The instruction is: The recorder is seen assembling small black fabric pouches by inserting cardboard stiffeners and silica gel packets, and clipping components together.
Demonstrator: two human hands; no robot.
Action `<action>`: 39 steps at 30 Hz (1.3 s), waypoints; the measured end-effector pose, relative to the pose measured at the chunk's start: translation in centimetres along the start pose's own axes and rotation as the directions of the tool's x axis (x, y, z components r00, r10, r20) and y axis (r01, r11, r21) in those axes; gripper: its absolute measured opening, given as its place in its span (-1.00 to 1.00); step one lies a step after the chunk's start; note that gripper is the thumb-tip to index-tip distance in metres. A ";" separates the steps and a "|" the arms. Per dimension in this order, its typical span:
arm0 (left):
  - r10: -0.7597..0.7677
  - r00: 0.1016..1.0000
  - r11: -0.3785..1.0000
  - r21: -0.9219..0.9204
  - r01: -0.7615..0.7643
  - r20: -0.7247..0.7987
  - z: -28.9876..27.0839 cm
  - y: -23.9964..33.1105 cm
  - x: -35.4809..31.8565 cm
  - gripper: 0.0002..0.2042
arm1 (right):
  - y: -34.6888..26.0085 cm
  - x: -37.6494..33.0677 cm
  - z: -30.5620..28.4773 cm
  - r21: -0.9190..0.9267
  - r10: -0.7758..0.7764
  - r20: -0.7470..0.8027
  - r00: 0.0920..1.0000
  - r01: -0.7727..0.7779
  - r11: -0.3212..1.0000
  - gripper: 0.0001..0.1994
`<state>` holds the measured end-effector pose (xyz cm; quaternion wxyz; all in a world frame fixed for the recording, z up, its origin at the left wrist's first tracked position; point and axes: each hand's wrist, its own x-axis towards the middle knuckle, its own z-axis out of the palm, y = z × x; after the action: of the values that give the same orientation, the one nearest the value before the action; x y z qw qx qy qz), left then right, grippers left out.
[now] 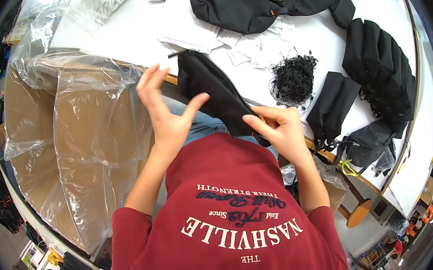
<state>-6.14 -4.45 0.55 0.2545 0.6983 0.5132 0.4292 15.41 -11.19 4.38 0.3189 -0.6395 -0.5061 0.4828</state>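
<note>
In front of my body, over my lap and the table edge, a long black fabric pouch (212,90) hangs at a slant. My right hand (283,128) pinches its lower right end between thumb and fingers. Something small and yellowish shows by those fingers, too little to name. My left hand (168,113) is open beside the upper left part of the pouch, its fingers spread. The left thumb reaches to the pouch's side; whether it touches I cannot tell. A thin dark tab sticks out at the pouch's top left corner.
On the white table (126,31) lie larger black bags (235,9), paper tags (247,47), a heap of black cords (295,79), a single black pouch (332,104) and a row of similar pouches (377,57). Left stands a cardboard box (96,147) lined with clear plastic.
</note>
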 end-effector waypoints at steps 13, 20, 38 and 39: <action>-0.416 0.639 -0.014 -0.706 0.708 0.648 1.8 0.7 0.9 -0.62 | -0.4 -0.4 2.7 0.291 -0.011 -0.212 0.977 0.074 0.954 -0.84; -0.315 0.601 0.013 -0.630 0.776 0.734 0.6 0.4 2.8 -0.58 | 0.0 0.8 0.6 0.032 -0.268 -0.066 0.961 0.271 0.962 -0.64; -0.200 0.413 -0.040 -0.428 0.903 0.889 2.3 3.6 2.1 -0.55 | -3.5 2.1 -3.6 -0.494 -0.712 -0.335 0.617 0.528 0.691 -0.75; -0.205 0.410 -0.041 -0.427 0.904 0.889 2.3 3.5 2.2 -0.56 | -3.4 2.1 -3.8 -0.493 -0.711 -0.337 0.617 0.527 0.692 -0.75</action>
<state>-2.16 -3.41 2.91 0.9033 0.1919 0.3089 0.2276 17.90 -7.87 8.10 0.4704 -0.5685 -0.6724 0.0580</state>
